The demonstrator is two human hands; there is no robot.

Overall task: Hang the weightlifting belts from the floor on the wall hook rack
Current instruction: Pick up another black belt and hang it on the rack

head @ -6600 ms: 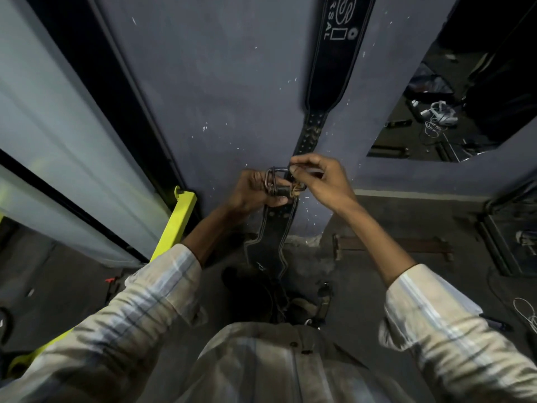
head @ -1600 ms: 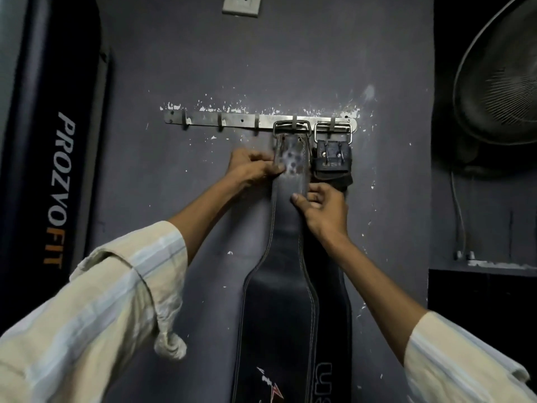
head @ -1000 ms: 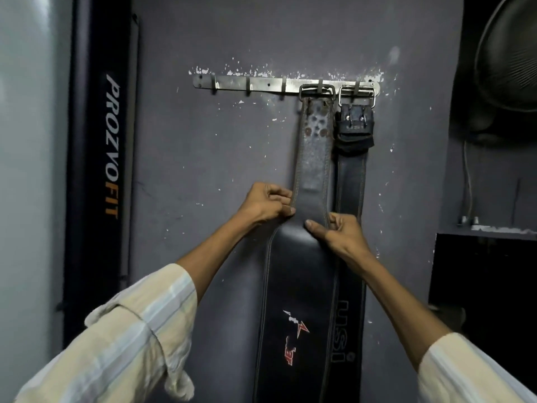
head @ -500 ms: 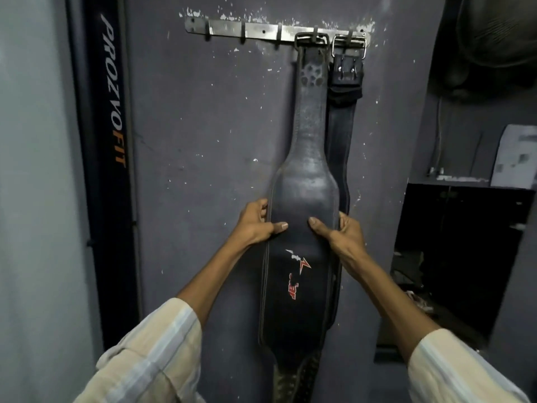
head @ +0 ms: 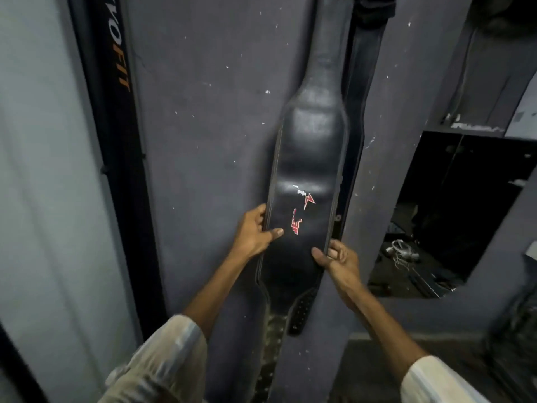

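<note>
Leather, stiff and likely heavy — the belt (head: 305, 170) hangs flat. Left hand (head: 254, 232) and right hand (head: 338, 258) pinch its wide edges — the best hold.

Dim indoor light, soft sheen on black leather, slight motion blur, wide-angle bend at edges

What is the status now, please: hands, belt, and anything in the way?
Left hand and right hand grip front belt by its edges. Second belt hangs behind. Hooks out of view. Nothing in the way.
</note>
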